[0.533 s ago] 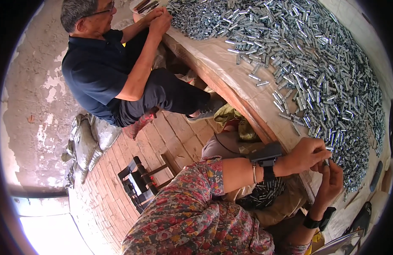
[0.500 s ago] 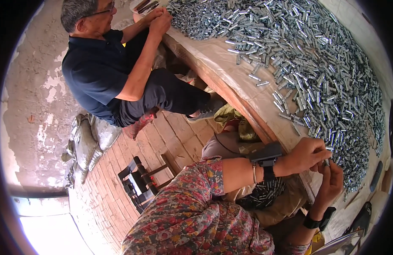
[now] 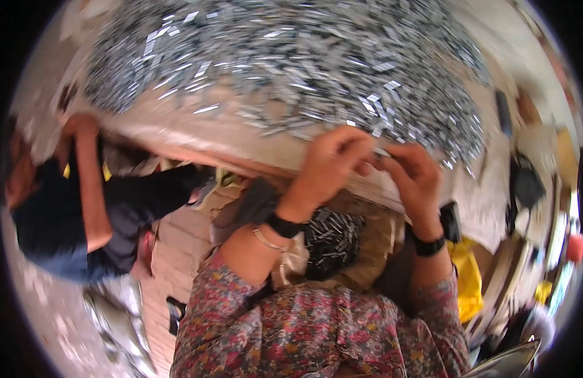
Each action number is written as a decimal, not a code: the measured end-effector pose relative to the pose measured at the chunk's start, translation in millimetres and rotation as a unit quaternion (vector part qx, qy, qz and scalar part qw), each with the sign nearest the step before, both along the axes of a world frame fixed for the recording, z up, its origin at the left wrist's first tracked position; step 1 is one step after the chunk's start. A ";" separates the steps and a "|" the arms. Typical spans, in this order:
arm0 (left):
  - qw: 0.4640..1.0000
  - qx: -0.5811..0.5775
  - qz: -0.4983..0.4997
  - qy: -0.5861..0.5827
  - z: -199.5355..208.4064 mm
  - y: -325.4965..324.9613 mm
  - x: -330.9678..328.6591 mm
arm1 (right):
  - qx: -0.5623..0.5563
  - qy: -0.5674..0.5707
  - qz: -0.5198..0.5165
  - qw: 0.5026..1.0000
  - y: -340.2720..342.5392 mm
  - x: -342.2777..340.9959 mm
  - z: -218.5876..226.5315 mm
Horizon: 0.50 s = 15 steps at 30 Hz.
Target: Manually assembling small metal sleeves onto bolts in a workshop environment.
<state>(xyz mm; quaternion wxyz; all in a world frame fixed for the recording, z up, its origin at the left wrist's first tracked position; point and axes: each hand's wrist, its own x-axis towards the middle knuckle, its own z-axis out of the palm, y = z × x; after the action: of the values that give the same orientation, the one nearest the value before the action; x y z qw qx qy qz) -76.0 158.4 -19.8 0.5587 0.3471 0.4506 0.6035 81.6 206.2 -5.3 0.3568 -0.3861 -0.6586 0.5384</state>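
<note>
My left hand [image 3: 332, 162] and my right hand [image 3: 419, 183] meet over the near edge of the table, fingertips pinched together. Between them is a small silvery metal tube [image 3: 381, 152], partly covered by the fingers and blurred. Just beyond my hands spreads a large heap of similar metal tubes [image 3: 285, 69] on a pale sheet [image 3: 241, 135]. Below my hands, in front of my body, an open tan sack [image 3: 383, 252] holds many dark and silvery metal pieces [image 3: 332, 242].
Another person [image 3: 58, 214] in dark clothes sits at the left by the table. Filled sacks [image 3: 118, 315] lean on the floor behind them. At the right are a yellow bag [image 3: 467, 277], a black pouch [image 3: 526, 183] and a dark cylindrical object [image 3: 503, 112].
The whole view has swung to the right, so the heap, my hands and the other person appear farther left. My hands remain together at the small metal tube.
</note>
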 end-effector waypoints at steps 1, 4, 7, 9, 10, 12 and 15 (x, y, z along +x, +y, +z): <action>1.000 -0.007 0.007 -0.004 -2.3 2.0 1.7 | -0.007 0.015 0.007 1.000 0.7 0.8 0.2; 0.999 -0.019 0.001 -0.050 -3.9 7.5 10.2 | -0.012 0.031 -0.002 0.999 5.2 10.6 -0.1; 0.999 -0.027 0.021 -0.038 -4.4 6.2 6.6 | 0.034 -0.046 -0.054 0.997 11.3 17.4 0.6; 0.999 -0.027 0.022 -0.041 -3.5 5.6 6.6 | 0.087 -0.088 -0.054 0.991 19.2 24.2 2.1; 0.999 -0.033 0.023 -0.033 -3.0 6.0 7.4 | 0.149 -0.126 -0.069 0.978 23.9 27.3 -0.9; 0.999 -0.038 0.025 -0.023 -2.6 5.7 7.5 | 0.209 -0.160 -0.082 0.961 30.4 29.8 -8.7; 0.999 -0.031 0.020 -0.031 -4.4 7.4 5.3 | 0.269 -0.232 -0.074 0.932 36.9 29.4 -19.4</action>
<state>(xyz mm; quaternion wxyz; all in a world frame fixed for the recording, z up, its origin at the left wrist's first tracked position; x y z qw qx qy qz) -70.7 165.8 -24.1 0.5706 0.3013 0.4584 0.6111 111.0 243.0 -24.7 0.3229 -0.4375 -0.8128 0.2088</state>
